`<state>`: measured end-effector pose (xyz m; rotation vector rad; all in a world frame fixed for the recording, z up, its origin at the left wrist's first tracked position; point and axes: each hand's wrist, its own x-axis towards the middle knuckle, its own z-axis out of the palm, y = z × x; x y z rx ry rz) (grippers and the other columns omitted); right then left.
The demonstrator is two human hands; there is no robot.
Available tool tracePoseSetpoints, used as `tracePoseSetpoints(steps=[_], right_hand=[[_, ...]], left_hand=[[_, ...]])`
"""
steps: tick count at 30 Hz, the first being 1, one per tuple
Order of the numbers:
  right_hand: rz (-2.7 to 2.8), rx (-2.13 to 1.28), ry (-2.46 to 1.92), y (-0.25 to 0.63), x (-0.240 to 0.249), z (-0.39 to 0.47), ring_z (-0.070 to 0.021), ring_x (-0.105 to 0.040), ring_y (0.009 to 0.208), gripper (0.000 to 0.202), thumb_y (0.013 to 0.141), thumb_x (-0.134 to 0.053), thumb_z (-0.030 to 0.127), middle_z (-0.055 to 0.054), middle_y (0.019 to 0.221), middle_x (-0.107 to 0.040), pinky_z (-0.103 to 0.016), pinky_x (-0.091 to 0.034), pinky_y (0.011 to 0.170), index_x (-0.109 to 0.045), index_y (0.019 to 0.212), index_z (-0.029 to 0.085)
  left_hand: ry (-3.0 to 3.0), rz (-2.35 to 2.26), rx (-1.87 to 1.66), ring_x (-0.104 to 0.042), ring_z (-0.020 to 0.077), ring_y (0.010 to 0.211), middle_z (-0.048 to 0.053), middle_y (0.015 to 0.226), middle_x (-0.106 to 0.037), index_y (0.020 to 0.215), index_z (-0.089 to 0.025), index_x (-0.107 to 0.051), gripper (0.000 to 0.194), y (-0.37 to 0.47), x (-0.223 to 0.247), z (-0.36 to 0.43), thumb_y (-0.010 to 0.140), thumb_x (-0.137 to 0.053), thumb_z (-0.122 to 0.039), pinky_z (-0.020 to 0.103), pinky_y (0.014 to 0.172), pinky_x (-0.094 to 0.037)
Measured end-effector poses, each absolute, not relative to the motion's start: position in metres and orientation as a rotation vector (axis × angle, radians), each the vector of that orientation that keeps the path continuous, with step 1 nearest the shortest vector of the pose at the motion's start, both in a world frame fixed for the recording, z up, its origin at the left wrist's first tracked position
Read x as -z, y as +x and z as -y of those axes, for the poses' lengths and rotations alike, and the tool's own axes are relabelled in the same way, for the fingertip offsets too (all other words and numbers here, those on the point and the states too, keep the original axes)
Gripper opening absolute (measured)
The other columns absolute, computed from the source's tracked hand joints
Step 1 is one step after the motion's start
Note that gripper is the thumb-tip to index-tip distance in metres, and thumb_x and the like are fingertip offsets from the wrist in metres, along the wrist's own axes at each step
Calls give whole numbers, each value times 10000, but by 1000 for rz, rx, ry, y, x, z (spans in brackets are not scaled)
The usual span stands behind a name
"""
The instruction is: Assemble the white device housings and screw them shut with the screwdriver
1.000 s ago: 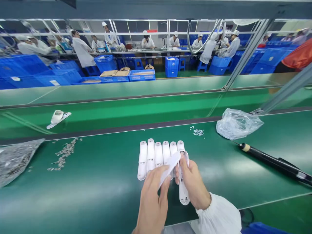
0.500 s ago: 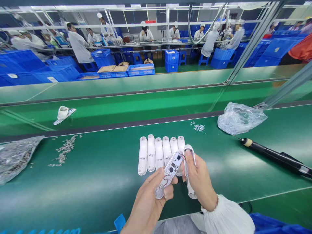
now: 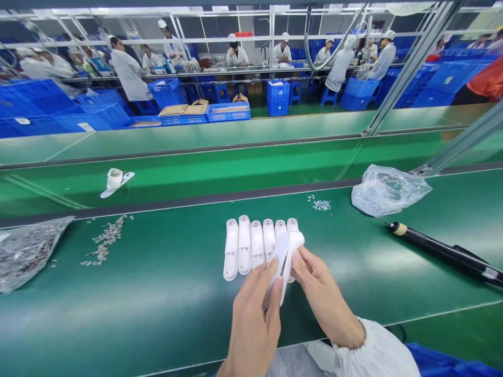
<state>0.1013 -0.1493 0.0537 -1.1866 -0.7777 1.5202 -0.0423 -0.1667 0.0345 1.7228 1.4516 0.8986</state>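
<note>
Two long white casing halves are held together, face to face, with a narrow dark gap along their edge. My left hand [image 3: 255,314] grips the flatter half [image 3: 280,248], its fingers along the outer side. The deeper half with a rounded head [image 3: 295,242] is pinched by my right hand [image 3: 326,296]. The circuit board is out of sight between them. Just behind, several closed white casings [image 3: 244,243] lie in a row on the green bench [image 3: 157,314], the rightmost partly covered by the held one.
To the right lie a black electric screwdriver [image 3: 440,251], a clear plastic bag [image 3: 387,191] and a small pile of screws [image 3: 322,205]. Small metal parts [image 3: 108,238] and a filled bag [image 3: 31,251] are at left. A white piece [image 3: 115,179] sits on the green strip beyond.
The two casing halves, spread apart with the circuit board showing, have been turned and brought together. The white piece on the strip beyond has moved right.
</note>
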Motion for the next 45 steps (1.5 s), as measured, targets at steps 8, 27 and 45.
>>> tracePoseSetpoints(steps=[8, 27, 45], right_hand=[[784, -1586, -1119, 111, -49, 148, -233, -649, 995, 435, 954, -535, 538, -86, 1063, -704, -382, -504, 924, -668, 1200, 204], [706, -1431, -1355, 102, -57, 136, -238, -683, 950, 558, 775, -757, 538, -115, 1080, -722, -329, -557, 754, -663, 1183, 168], [790, -1275, -1544, 102, -73, 148, -226, -698, 850, 539, 729, -792, 565, -85, 976, -721, -345, -587, 693, -607, 1080, 201]], left_hand=[[1304, -1220, -712, -545, 279, 1333, 26, 1487, -544, 1451, -341, -520, 477, -50, -54, 166, 985, -537, -440, 413, 1031, -537], [645, -757, -718, -562, 322, 1312, 114, 1439, -584, 1446, -253, -530, 551, -41, -57, 160, 921, -695, -282, 499, 1109, -456], [464, -581, -682, -728, 214, 815, 188, 960, -745, 1087, -45, -745, 426, -43, -50, 159, 1047, -428, -327, 311, 772, -576]])
